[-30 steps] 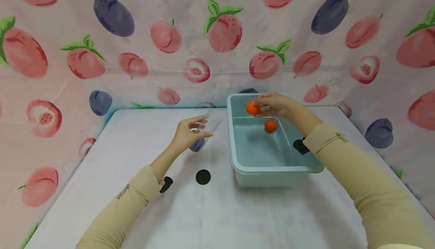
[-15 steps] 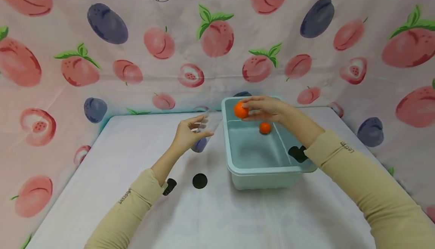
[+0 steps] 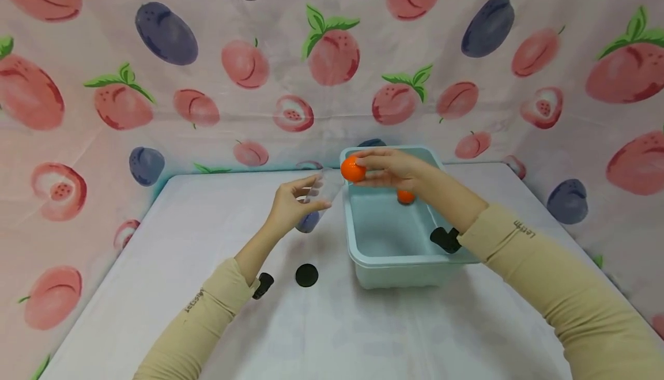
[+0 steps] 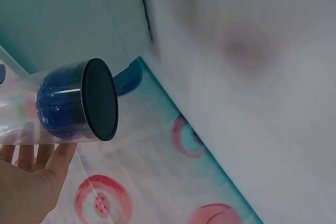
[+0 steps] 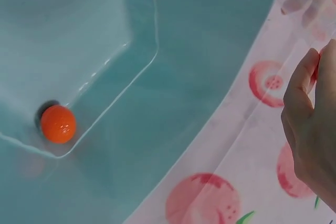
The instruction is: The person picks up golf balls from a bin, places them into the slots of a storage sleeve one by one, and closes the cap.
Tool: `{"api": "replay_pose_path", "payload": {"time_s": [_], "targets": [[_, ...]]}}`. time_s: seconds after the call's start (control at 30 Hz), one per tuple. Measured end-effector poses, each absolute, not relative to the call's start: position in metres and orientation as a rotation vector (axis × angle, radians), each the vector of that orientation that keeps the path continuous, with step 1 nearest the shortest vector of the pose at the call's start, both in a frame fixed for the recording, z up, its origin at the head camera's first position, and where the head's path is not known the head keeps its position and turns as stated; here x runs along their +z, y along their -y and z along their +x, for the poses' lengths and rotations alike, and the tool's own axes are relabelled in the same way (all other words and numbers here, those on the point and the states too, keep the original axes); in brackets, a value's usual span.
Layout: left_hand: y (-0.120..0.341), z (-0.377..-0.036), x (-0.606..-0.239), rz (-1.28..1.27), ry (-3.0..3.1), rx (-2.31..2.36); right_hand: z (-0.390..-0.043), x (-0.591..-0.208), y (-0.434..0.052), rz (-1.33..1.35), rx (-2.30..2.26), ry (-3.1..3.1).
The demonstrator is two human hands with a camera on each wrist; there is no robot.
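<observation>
My left hand (image 3: 290, 206) grips a clear plastic canister (image 3: 328, 187), tilted with its mouth up and to the right. Inside, a blue ball (image 4: 56, 103) lies against the dark bottom (image 4: 100, 99), as the left wrist view shows. Fingertips of my right hand (image 3: 399, 169) pinch an orange ball (image 3: 353, 169) right at the canister's mouth, above the left rim of the pale blue bin (image 3: 399, 260). A second orange ball (image 5: 59, 124) lies on the bin's floor, partly hidden behind the right hand in the head view.
A round black lid (image 3: 307, 275) lies on the white tabletop (image 3: 332, 328) in front of the canister, left of the bin. Behind the table hangs a fruit-print cloth (image 3: 207, 138). Black wrist cameras sit below both hands.
My right hand has carried the orange ball leftward, from over the bin to the canister's mouth. The left hand keeps the canister nearly still. The head view has shifted slightly.
</observation>
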State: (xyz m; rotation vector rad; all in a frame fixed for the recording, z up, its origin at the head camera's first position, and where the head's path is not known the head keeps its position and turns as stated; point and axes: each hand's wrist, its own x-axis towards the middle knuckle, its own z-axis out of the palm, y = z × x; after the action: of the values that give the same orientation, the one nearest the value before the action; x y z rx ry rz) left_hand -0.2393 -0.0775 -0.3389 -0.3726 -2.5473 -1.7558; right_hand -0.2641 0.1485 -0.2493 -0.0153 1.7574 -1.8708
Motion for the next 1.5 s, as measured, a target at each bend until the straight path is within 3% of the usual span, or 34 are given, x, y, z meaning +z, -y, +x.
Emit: {"api": "replay_pose_path", "payload": {"time_s": [0.37, 1.5], "targets": [[0.074, -0.242, -0.338, -0.395, 2.522, -1.725, -0.264, -0.248, -0.138, -0.018, -1.889, -1.745], [0.083, -0.24, -0.346, -0.37, 2.493, -1.733, -0.289, -0.249, -0.181, 0.01, -1.882, -1.813]]}}
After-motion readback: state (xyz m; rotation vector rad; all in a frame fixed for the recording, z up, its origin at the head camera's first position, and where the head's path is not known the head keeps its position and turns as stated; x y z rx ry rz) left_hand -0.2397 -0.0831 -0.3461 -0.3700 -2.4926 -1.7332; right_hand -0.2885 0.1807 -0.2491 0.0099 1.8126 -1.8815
